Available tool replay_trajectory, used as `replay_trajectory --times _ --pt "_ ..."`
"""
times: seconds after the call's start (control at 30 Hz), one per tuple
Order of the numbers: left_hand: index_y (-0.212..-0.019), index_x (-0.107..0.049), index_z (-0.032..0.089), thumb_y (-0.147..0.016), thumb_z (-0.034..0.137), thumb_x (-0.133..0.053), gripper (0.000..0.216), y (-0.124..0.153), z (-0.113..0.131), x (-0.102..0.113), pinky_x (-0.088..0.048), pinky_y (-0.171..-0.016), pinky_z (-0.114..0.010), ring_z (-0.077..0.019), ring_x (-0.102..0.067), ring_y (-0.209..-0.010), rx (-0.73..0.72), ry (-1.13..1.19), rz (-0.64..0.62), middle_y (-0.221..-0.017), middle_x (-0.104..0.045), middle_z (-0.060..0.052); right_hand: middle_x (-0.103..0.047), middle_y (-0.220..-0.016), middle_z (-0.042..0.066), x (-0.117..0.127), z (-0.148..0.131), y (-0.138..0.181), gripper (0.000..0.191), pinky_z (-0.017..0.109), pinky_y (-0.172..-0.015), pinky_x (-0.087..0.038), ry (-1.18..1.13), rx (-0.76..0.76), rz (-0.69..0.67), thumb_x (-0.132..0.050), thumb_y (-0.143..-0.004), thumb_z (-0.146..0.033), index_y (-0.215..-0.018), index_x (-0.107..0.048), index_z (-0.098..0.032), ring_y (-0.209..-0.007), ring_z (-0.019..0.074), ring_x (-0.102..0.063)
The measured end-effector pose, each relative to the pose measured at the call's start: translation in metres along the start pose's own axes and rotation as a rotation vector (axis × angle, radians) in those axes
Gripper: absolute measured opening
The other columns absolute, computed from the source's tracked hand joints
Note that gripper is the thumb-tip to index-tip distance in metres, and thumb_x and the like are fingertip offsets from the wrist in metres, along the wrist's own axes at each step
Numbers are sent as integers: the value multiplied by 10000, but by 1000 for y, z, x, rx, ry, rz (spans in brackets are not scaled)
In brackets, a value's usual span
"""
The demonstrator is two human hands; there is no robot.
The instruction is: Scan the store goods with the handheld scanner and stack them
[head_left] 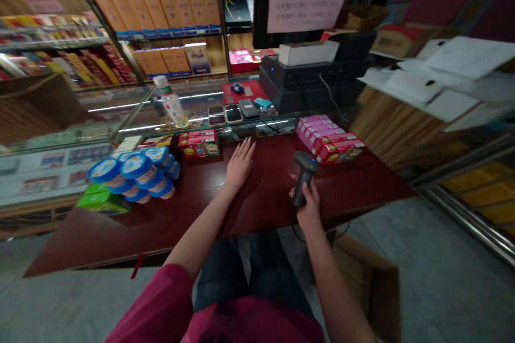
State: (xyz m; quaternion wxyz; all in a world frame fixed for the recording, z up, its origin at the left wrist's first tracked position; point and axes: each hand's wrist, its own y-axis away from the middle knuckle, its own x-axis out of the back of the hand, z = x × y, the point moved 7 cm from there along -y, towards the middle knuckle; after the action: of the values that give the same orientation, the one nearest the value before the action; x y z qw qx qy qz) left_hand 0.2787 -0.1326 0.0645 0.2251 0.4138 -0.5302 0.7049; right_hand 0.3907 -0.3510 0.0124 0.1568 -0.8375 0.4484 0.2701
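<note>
My left hand [240, 162] lies flat and open on the dark red table [161, 220], fingers stretched toward a stack of red boxes [198, 143]. My right hand [309, 206] is closed around the grip of a black barcode scanner [303, 176], held upright just above the table's near edge, its head facing the far side. A row of pink and red boxes [328, 138] lies beyond the scanner to the right. Blue-lidded tubs [134, 172] are stacked at the left on a green box [102, 201].
A glass counter [120, 123] behind the table carries a clear bottle [171, 102], phones [232, 113] and a black register [298, 83]. Shelves of boxed goods fill the back. A cardboard box [370, 278] sits on the floor at my right.
</note>
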Motion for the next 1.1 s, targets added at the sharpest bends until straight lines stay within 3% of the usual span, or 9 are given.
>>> replay_trajectory --times 0.13,0.27,0.4,0.57,0.67,0.73,0.9,1.0,1.1 --pt "-1623 -335 117 -984 193 -551 679 -42 108 -35 -270 -1326 -447 -233 -242 -1611 -208 110 -69 -1710 -305 -148 -757 -1026 -15 64 -43 -13 391 220 -579 -481 -3 173 229 -853 -757 -411 -1071 -670 -266 -610 86 -613" --pt "-1609 -348 70 -983 258 -594 698 -86 186 -58 -256 -1331 -439 -256 -234 -1614 -306 155 -93 -1705 -314 -165 -750 -1041 -39 98 -52 -18 414 212 -611 -500 -104 209 348 -853 -749 -417 -1094 -662 -290 -666 86 -638" --pt "-1571 -396 11 -995 256 -576 651 -126 225 -78 -280 -1319 -442 -286 -281 -1599 -295 157 -117 -1670 -369 -209 -747 -1245 1 104 -46 -24 427 250 -702 -553 -174 220 364 -831 -766 -435 -1140 -686 -291 -743 95 -652" --pt "-1497 -516 48 -990 139 -521 515 -135 234 -98 -335 -1297 -485 -292 -341 -1575 -325 214 -135 -1622 -450 -213 -714 -1367 31 103 -46 -25 449 264 -736 -562 -177 231 359 -827 -778 -436 -1186 -713 -285 -750 96 -646" --pt "-1533 -497 135 -999 74 -437 541 -108 225 -95 -380 -1282 -469 -237 -384 -1557 -424 283 -88 -1619 -477 -152 -699 -1402 44 102 -49 -22 402 266 -710 -558 -140 241 373 -797 -812 -445 -1172 -722 -282 -746 100 -640" --pt "-1553 -476 148 -1010 71 -409 553 -81 205 -85 -409 -1268 -442 -222 -393 -1551 -447 305 -40 -1617 -485 -139 -704 -1395 41 103 -51 -18 381 269 -706 -558 -133 253 398 -795 -813 -441 -1152 -720 -286 -740 100 -643" --pt "-1589 -434 185 -1019 88 -428 579 -8 109 -36 -445 -1239 -444 -241 -458 -1506 -372 250 69 -1543 -569 -132 -761 -1263 16 99 -50 -14 373 256 -718 -563 -110 218 428 -860 -742 -409 -1059 -725 -268 -704 89 -663" --pt "-1606 -415 206 -1005 66 -425 617 32 38 1 -494 -1189 -425 -259 -516 -1453 -213 140 104 -1491 -606 -132 -768 -1242 20 66 -37 -11 390 256 -715 -572 -80 111 322 -884 -723 -404 -1053 -738 -256 -704 95 -674" --pt "-1609 -417 221 -981 46 -442 652 69 -16 36 -503 -1171 -394 -257 -550 -1412 -65 28 117 -1473 -615 -129 -755 -1290 46 5 -10 4 380 312 -740 -598 -44 -2 96 -850 -786 -414 -1115 -739 -259 -683 111 -668"
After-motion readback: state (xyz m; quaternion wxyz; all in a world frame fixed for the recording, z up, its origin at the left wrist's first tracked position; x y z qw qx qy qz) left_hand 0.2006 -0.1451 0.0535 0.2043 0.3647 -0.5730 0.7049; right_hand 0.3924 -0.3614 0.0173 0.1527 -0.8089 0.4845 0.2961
